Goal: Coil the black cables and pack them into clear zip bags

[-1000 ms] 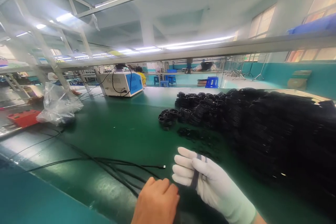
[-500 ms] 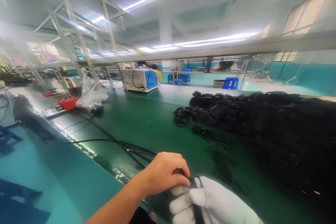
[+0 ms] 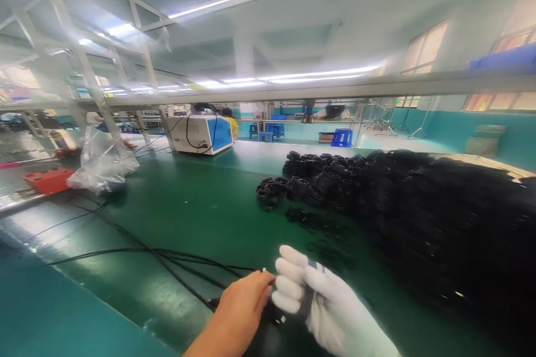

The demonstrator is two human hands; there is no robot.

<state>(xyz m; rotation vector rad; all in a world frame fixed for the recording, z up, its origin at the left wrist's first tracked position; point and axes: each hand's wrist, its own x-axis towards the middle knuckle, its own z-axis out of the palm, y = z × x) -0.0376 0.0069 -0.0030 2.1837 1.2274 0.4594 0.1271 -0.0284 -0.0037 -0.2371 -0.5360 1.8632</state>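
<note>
My bare left hand [image 3: 243, 304] is low over the near part of the green table, fingers curled down at the ends of several black cables [image 3: 180, 256]. Whatever is between its fingertips is hidden. Small white-tipped connectors show beside it. To its right, my right hand [image 3: 322, 295], in a white glove, has its fingers wrapped round a small bundle of black cable [image 3: 307, 295]. The bundle passes between thumb and fingers, and its lower part is blurred.
A large heap of coiled black cables [image 3: 377, 189] covers the right side of the green table [image 3: 201, 201]. At the back stands a white and blue machine [image 3: 203, 134]. A clear plastic bag [image 3: 100, 159] and a red box [image 3: 48, 180] lie at the left. An overhead rail crosses above.
My left hand has left the bundle in my right hand and moved down-left to the cables on the table. My right hand has lifted slightly. The view has swung right.
</note>
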